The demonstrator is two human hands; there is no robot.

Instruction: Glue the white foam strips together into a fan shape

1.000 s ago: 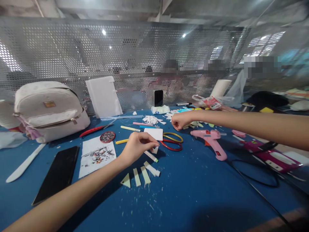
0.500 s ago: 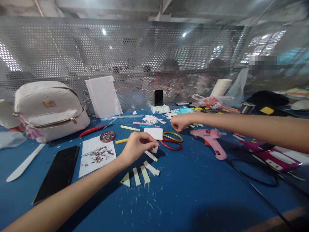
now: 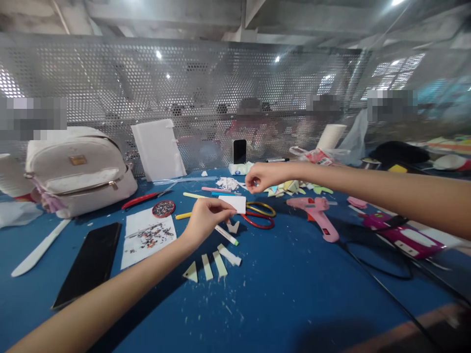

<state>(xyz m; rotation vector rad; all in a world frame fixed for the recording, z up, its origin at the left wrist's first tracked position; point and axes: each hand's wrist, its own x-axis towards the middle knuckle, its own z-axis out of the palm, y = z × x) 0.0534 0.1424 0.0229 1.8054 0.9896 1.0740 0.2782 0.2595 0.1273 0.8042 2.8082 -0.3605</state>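
Observation:
My left hand (image 3: 206, 218) is closed in a pinch beside a white card (image 3: 234, 203); what its fingertips hold, if anything, is hidden. A small notched white piece (image 3: 233, 227) and a white marker with a green end (image 3: 228, 236) lie just below those fingertips. Farther back, my right hand (image 3: 262, 176) hangs with curled fingers between white scraps (image 3: 227, 183) and pale yellow-green cut pieces (image 3: 292, 187). Its contents cannot be made out. Scissors with red and yellow handles (image 3: 259, 227) rest beyond the card. Nearer me are pale strips (image 3: 207, 267) and a triangle (image 3: 191, 272).
A pink glue gun (image 3: 324, 220) with a trailing cord lies right, beside a magenta device (image 3: 405, 236). Leftward are a white backpack (image 3: 81, 171), a black phone (image 3: 88, 262), red-handled pliers (image 3: 142, 200) and a littered paper sheet (image 3: 132, 242). A perforated metal screen (image 3: 206, 98) stands behind.
My right hand has moved left, away from the coloured pieces and towards the white scraps. My left hand has shifted slightly left, exposing more of the notched piece. The view has tilted slightly up.

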